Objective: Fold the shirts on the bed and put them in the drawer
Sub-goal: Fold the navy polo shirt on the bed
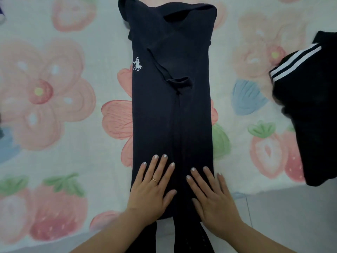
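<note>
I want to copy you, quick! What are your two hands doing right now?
Left hand: open, flat on the dark shirt.
Right hand: open, flat on the same shirt.

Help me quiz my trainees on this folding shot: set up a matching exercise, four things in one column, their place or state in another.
1. logo shirt
2. striped garment
3. left hand
4. right hand

A. flat on the shirt's near end, ring on a finger
B. bunched, far right on the bedspread
C. folded into a long strip, centre
D. flat on the shirt's near end, no ring

Pairs: 1-C, 2-B, 3-A, 4-D
</note>
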The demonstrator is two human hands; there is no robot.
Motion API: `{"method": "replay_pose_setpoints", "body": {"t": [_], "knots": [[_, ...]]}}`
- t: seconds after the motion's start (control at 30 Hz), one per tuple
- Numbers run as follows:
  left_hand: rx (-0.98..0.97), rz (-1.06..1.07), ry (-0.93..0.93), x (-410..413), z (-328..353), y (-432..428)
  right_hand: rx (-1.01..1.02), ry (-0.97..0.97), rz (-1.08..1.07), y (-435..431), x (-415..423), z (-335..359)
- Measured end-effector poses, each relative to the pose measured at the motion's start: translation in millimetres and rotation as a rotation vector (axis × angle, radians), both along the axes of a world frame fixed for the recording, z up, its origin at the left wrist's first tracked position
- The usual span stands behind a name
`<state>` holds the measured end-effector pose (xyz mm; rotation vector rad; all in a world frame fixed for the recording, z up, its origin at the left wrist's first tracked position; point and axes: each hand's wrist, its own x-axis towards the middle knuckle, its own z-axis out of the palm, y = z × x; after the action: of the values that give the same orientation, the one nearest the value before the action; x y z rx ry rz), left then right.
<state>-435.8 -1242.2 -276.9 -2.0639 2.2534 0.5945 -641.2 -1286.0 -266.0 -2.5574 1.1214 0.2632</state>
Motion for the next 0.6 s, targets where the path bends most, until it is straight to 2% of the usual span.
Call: {"method": "replay_pose_setpoints", "body": {"t": [0.1,0.2,0.37,0.47,0.53,0.6], "knots": [[0.022,0.024,0.049,-1,10,11,0.035,-0.022,-0.015,4,-1,12],[-0.029,0.138,0.164,-6,16,11,0.032,-0.072,-0.116,-1,8,19],[-0.049,0.239,0.198,-18,23,2,0.058,0.035,-0.156,4,25,21],[-0.11,0.303,0.215,-10,25,5,0.079,-0.104,-0.213,-2,21,26],[-0.162,0.502,0.213,2,27,9,0.106,-0.212,-0.466,-12,16,29],[-0.074,0.78,0.278,12,32,10,0.275,-0.207,-0.854,-24,18,36]]}}
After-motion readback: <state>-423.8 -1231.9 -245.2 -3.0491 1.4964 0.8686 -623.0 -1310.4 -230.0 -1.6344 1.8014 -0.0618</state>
